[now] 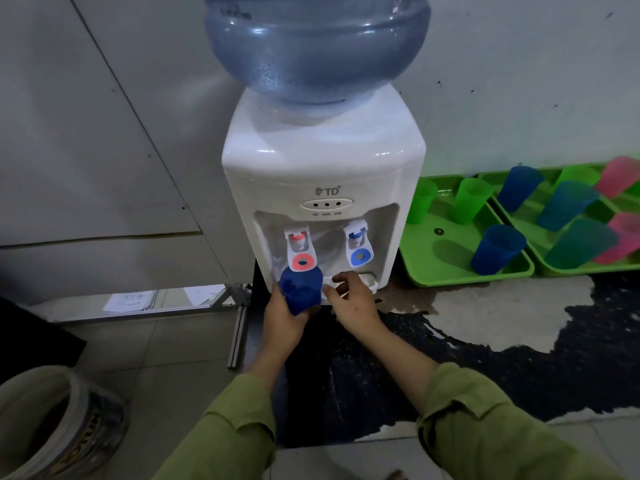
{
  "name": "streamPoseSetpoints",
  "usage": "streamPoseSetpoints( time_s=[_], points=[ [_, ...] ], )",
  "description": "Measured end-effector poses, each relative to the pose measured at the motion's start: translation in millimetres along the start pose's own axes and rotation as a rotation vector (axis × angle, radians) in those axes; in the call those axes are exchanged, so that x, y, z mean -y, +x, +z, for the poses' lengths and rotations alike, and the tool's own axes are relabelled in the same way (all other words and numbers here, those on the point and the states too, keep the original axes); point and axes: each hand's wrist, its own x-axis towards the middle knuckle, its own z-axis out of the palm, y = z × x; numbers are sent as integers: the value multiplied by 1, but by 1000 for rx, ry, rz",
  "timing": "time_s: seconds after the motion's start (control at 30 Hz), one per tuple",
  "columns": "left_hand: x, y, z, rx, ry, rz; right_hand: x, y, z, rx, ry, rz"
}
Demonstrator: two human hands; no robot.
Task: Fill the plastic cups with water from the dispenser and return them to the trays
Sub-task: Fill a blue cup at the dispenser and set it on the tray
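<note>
Fingers [277, 296] of the left hand [284, 320] curl round the lower half of a blue cup [300, 289]. They grip it upright, with its mouth just under the red tap [300, 249]. Whether any water is in the cup cannot be told.

Just beside it the right hand [355, 306] holds nothing. Its fingers [341, 280] are loosely bent at the white drip tray [369, 280], touching it or very nearly so.

Both taps belong to a white dispenser [323, 168] that stands on a dark, worn tabletop [485, 341]. The blue tap [358, 242] sits to the right of the red one.

Right of the dispenser, a green tray [426, 258] lies flat on the tabletop, carrying three upright cups. A second blue cup [498, 249] stands at the front, and two green cups [472, 200] stand behind it.

Touching that tray's right side, a second tray [568, 271] holds a crowd of cups [568, 204] in blue, teal, pink and green. The contents of all these cups are too dim to tell.

Farthest up, a large blue water bottle [317, 46] sits upside down in the dispenser's top.
</note>
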Motion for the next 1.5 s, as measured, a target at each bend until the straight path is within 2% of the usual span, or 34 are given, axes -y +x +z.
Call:
streamPoseSetpoints(
  time_s=[0.17, 0.27, 0.53, 0.83, 0.97, 1.1, 1.5],
  points=[
    [0, -23, 6, 48, 13, -17, -17, -13, -22, 236, 19, -71],
    [-5, -30, 14, 118, 23, -6, -26, -17, -37, 291, -16, -122],
    [-32, -35, 75, 295, 70, 137, -42, -22, -105, 150, -60, -236],
    [-63, -15, 158, 474, 111, 94, -57, -2, -188, -66, -115, -200],
    [-63, 3, 183, 462, 310, 129, -57, 24, -215, -149, -103, -195],
    [-66, 11, 196, 499, 460, 129, -56, 52, -225, -158, -152, -180],
    [-59, 28, 218, 323, 497, 153, -64, 116, -225, -36, -252, -162]
  ],
)
